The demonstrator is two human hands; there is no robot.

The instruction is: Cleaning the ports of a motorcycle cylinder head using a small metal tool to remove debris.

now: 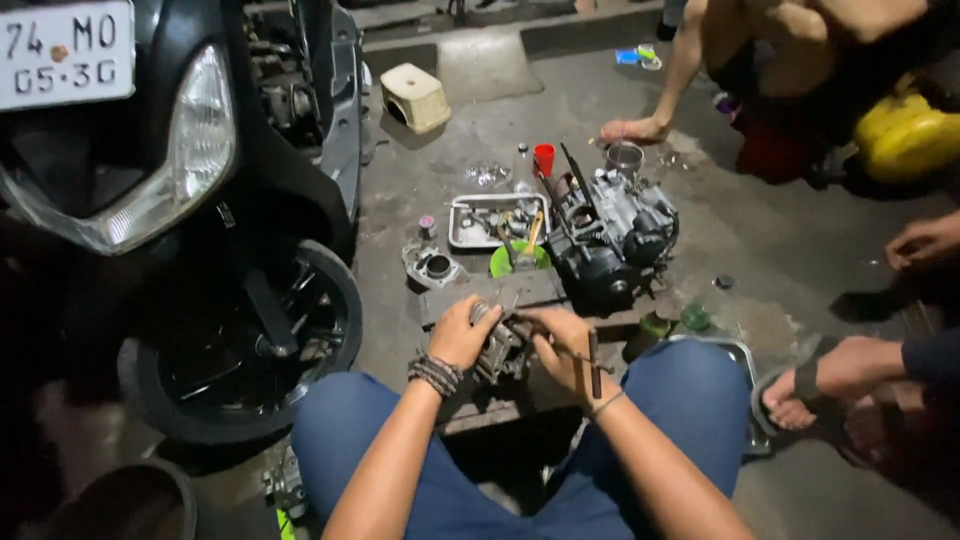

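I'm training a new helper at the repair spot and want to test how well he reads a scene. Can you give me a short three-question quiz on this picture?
1. True or false: both of the person's hands are on the same metal engine part.
2. Which hand also holds a thin dark tool: the left hand or the right hand?
3. What lies nearest in front of the hands? A) the green dish B) the red cup C) the cream stool

Key
1. True: both grip it, above the knees.
2. The right hand.
3. A; beside it sit the metal tray and the engine block.
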